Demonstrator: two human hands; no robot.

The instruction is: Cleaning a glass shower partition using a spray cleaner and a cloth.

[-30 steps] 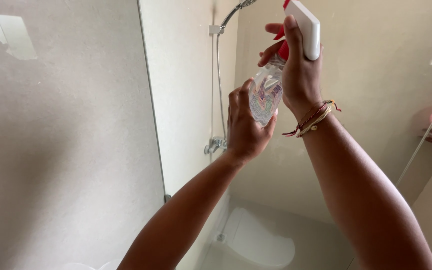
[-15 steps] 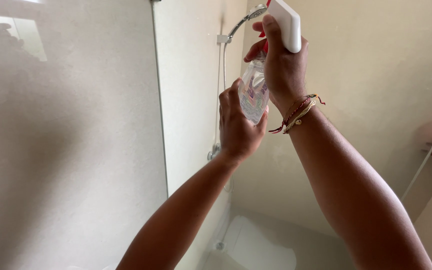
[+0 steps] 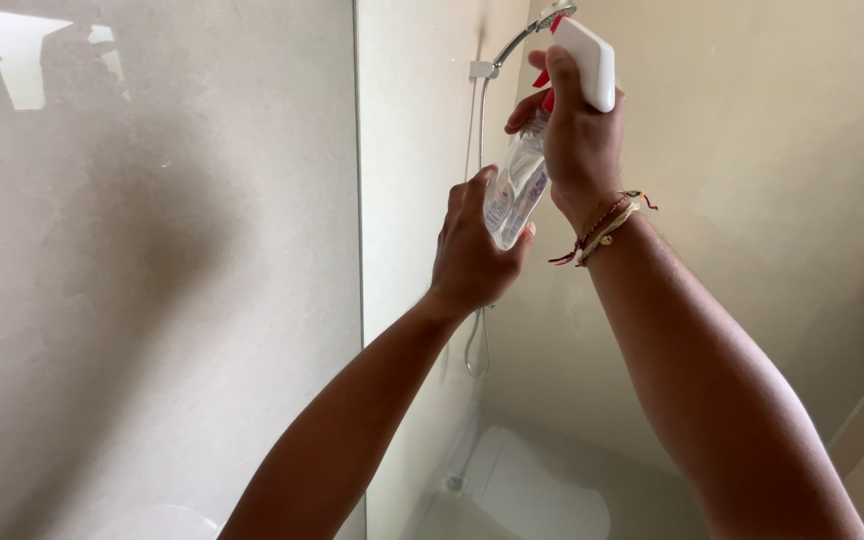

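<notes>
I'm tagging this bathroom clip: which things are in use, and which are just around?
In use:
- spray bottle
- left hand, gripping its base
- right hand, on the trigger head

Just around:
- shower head
- shower hose
- glass panel

Head view, close on raised hands (image 3: 527,200)

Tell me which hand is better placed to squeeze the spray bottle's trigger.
The right hand, probably. It grips the neck of the spray bottle just under the white head, with its fingers curled at the red trigger. The left hand only cups the clear base from below.
</notes>
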